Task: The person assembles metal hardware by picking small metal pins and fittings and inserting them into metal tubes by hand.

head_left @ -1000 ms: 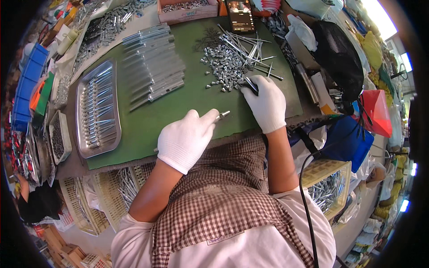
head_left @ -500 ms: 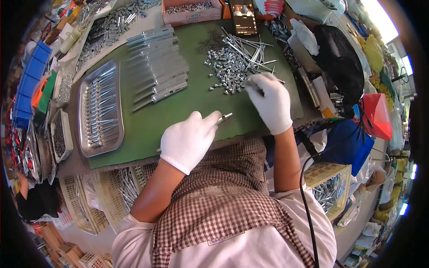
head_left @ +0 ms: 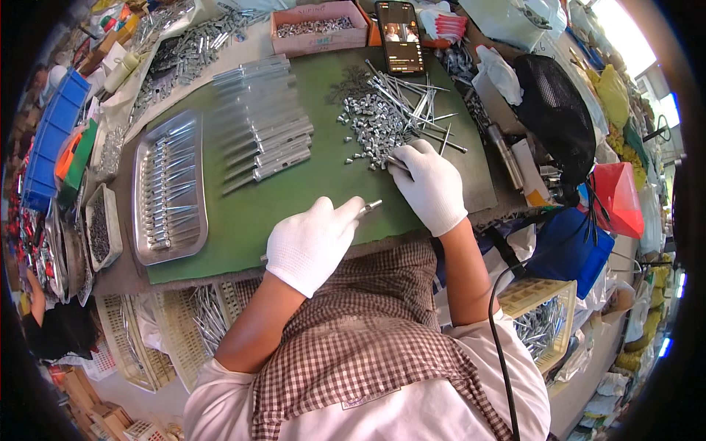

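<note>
My left hand (head_left: 309, 246), in a white knit glove, is closed around a thin metal rod (head_left: 372, 206); its narrow tip sticks out past the fingers and the other end shows below the palm. My right hand (head_left: 429, 184), gloved alike, has its fingers pressed together at the near right edge of a pile of small silver metal caps (head_left: 373, 121). What lies between those fingertips is hidden. Long thin metal pins (head_left: 419, 103) lie loosely crossed behind the right hand. To the left, a row of metal tubes (head_left: 268, 140) lies on the green mat (head_left: 323, 176).
A steel tray (head_left: 199, 235) of lined-up metal pieces stands at the left. A pink box (head_left: 316, 44) of small parts and a phone (head_left: 401, 40) sit at the back. A black mesh bag (head_left: 555, 110) is at the right; a cable (head_left: 500, 345) runs past my right arm.
My right hand has moved left and a little nearer, down to the edge of the cap pile. The left hand keeps its hold on the rod. The whole view has shifted slightly.
</note>
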Tool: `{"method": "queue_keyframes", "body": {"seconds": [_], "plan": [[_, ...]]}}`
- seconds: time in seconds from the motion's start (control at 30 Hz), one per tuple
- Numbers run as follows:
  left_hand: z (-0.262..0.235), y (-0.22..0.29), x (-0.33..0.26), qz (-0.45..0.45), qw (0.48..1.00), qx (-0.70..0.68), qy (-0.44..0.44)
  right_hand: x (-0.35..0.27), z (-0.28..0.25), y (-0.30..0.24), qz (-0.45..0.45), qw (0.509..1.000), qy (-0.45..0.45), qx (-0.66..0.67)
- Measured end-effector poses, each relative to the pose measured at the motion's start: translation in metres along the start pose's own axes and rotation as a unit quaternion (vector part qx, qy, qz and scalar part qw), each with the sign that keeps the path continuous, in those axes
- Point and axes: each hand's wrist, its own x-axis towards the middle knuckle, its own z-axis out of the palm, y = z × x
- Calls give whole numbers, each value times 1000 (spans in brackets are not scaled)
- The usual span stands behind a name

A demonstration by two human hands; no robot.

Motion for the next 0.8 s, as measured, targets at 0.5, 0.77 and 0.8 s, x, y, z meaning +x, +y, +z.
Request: {"method": "queue_keyframes", "body": {"seconds": [0.5,0.77,0.8], "plan": [[2,-1,1,13,1000,20,19,-14,-12,9,-58,998,-7,29],[4,-2,1,14,999,5,30,-37,-20,-24,-23,963,-26,268],[4,-1,1,11,1000,4,25,-39,-20,-25,-16,963,-35,267]]}}
